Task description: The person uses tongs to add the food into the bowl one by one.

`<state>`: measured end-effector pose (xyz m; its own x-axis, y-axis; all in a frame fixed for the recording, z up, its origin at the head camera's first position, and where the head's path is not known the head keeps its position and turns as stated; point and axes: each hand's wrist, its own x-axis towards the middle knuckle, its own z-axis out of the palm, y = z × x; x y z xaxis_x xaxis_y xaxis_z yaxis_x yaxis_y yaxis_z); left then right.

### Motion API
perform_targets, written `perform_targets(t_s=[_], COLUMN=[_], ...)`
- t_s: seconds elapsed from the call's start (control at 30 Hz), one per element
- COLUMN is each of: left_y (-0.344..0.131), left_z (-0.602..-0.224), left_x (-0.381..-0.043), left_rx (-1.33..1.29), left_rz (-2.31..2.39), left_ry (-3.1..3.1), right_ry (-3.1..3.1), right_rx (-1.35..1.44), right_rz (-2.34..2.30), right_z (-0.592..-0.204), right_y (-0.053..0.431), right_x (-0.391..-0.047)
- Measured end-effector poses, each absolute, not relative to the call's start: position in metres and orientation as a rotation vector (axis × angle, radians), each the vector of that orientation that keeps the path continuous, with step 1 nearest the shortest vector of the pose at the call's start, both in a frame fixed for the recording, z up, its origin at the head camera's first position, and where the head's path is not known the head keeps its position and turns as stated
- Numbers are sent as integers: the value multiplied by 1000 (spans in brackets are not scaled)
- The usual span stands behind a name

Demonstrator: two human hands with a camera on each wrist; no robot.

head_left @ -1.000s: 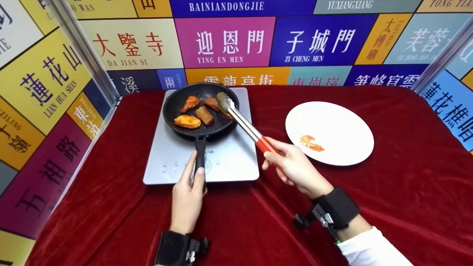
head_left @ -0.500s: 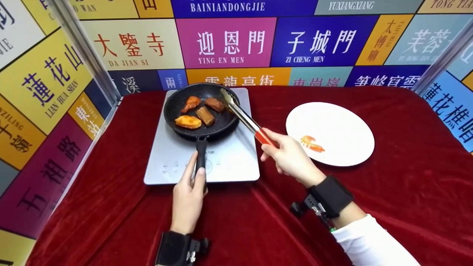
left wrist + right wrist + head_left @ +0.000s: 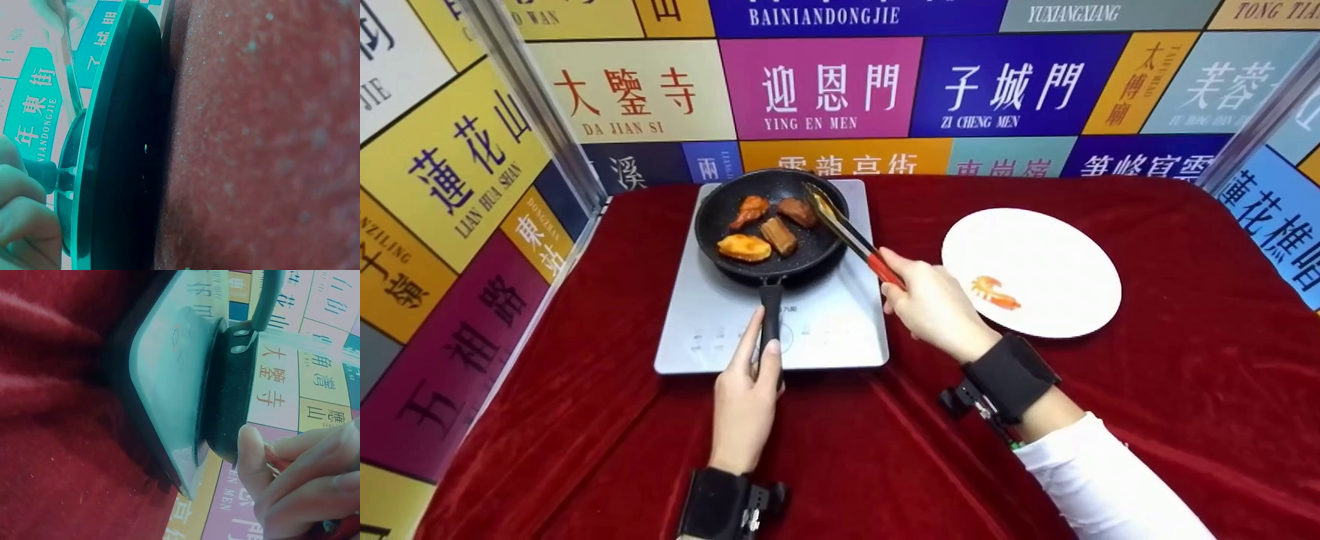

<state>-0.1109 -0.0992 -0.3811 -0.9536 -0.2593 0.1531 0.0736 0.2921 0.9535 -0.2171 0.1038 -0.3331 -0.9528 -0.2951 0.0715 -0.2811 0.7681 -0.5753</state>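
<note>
My left hand (image 3: pixel 746 397) grips the black handle (image 3: pixel 771 315) of a frying pan (image 3: pixel 814 251), index finger laid along it. With my right hand (image 3: pixel 937 300) I hold red-handled metal tongs (image 3: pixel 851 234), their tips inside the pan at its right side. A yellowish patch shows between the tong arms; I cannot tell if it is food. In the pan lie a reddish wing-like piece (image 3: pixel 750 212), a yellow-orange piece (image 3: pixel 745 247), a ridged brown piece (image 3: pixel 778 235) and a dark brown piece (image 3: pixel 797 211). The right wrist view shows curled fingers (image 3: pixel 304 478) beside the pan.
The pan stands on a silver induction cooktop (image 3: pixel 840 330). To the right is a white oval plate (image 3: pixel 1057 262) with an orange-and-white shrimp (image 3: pixel 996 292) on it. Dark red cloth (image 3: pixel 847 457) covers the table, and colourful lettered panels (image 3: pixel 821 86) rise behind.
My right hand has moved left, nearer the pan, and turned the tongs onto their edge; their arms look closer together. The left hand keeps its grip on the handle.
</note>
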Motion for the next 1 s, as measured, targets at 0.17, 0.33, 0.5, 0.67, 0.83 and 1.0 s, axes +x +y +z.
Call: perform_targets(t_s=[0.17,0.33,0.5,0.67,0.83,1.0], left_y=[-98,-98,-99,-100,-99,-99], left_z=[-380,-380,-379,-380,-380,-380], left_x=[-111,-111,-111,-110,-110,-110], left_rx=[184,178,175,176,164,162], left_rz=[-1702,-1707,-1714,-1699,-1705,-1707], left_ry=[-2296,-2293,-2291,-2296,-2292,-2284], right_ry=[3063,3185,3196,3175,3082,2859], right_rx=[-559,-657,-674,-686,-642,-542], right_rz=[-818,-644,-538,-477,-549,-785], right_z=[-332,-329,-325,-318,-312,-306], right_y=[99,94,89,86,89,98], right_x=[-218,-221,-225,-230,-237,-246])
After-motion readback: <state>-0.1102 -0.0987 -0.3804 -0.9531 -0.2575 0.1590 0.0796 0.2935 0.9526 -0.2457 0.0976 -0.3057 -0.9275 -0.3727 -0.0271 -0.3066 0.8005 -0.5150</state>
